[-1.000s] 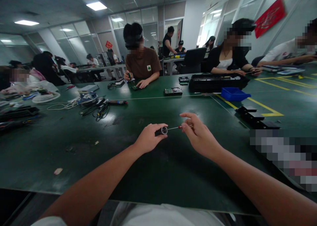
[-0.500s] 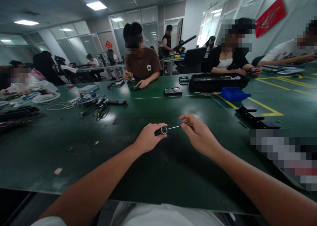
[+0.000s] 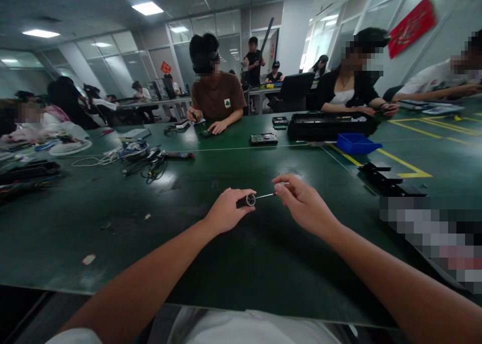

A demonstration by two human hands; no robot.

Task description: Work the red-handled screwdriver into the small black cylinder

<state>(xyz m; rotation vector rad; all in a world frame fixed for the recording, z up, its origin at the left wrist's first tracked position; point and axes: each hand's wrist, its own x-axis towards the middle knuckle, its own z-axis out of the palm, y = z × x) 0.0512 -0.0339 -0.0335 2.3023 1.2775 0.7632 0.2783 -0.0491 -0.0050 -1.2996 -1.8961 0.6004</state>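
Note:
My left hand point(image 3: 229, 209) is closed around a short black cylinder point(image 3: 241, 202) whose silvery round open end faces right. Its kind I cannot make out. Between thumb and fingers, my right hand point(image 3: 299, 198) grips a screwdriver point(image 3: 265, 196) with a thin metal shaft and a small red part at the handle. The shaft points left, and its tip is at or just inside the cylinder's open end. Most of the handle is hidden by my fingers. Both hands are held above the green tabletop point(image 3: 211, 268).
A cylindrical tool point(image 3: 178, 155) and tangled cables point(image 3: 152, 168) lie to the left. Ahead are a circuit-board drive point(image 3: 263, 139), a long black housing point(image 3: 331, 127) and a blue bin point(image 3: 357, 144). Black brackets point(image 3: 391, 181) lie at right. A co-worker point(image 3: 218, 95) sits opposite.
My hands hold nearly the same pose, with the right fingers slightly shifted on the screwdriver. In the background, a standing person has raised a long dark bar from a slant to nearly upright.

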